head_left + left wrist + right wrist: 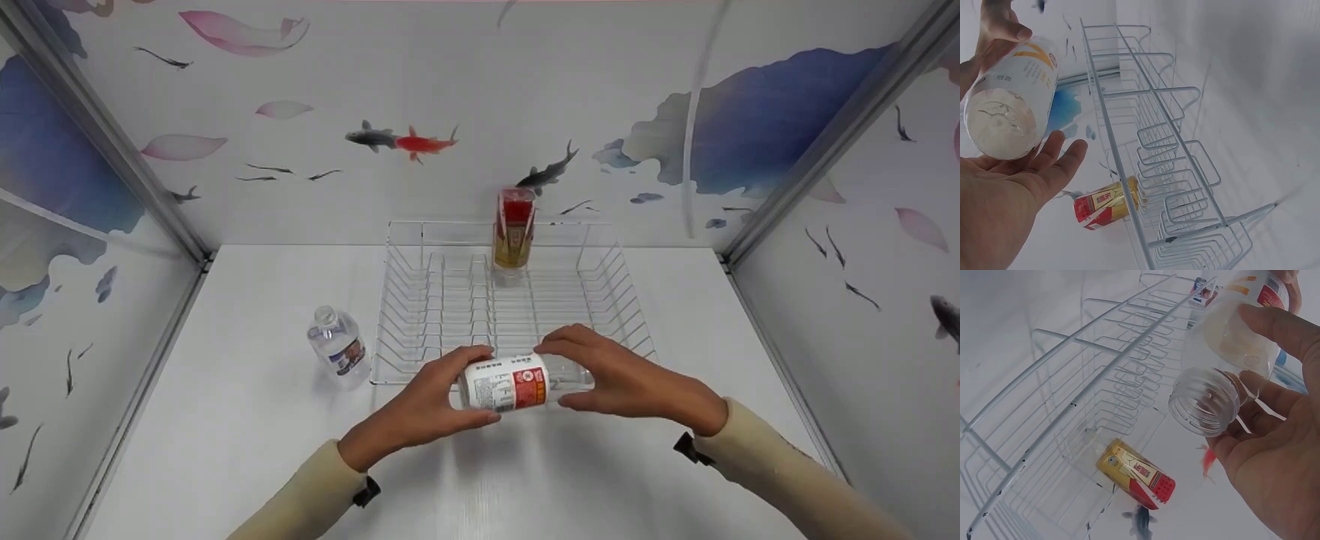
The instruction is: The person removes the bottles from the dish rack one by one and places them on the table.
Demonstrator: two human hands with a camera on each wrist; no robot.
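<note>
White-labelled bottle (504, 384) sits sideways at lower middle of the frame, left hand (427, 394) gripping its base end, right hand (626, 376) pinching neck-side, I think.

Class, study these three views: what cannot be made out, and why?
Head view, held bottle: fine print too small.
Head view, standing bottle: label wording too small.
Head view, wire rack: near rim partly hidden by the held bottle.
Head view, left sleeve and right sleeve: upper ends cut off by the bottom edge.

Held bottle (525, 381) clear; label (499, 384) white, red, orange. Rack (1154, 90) white.
</note>
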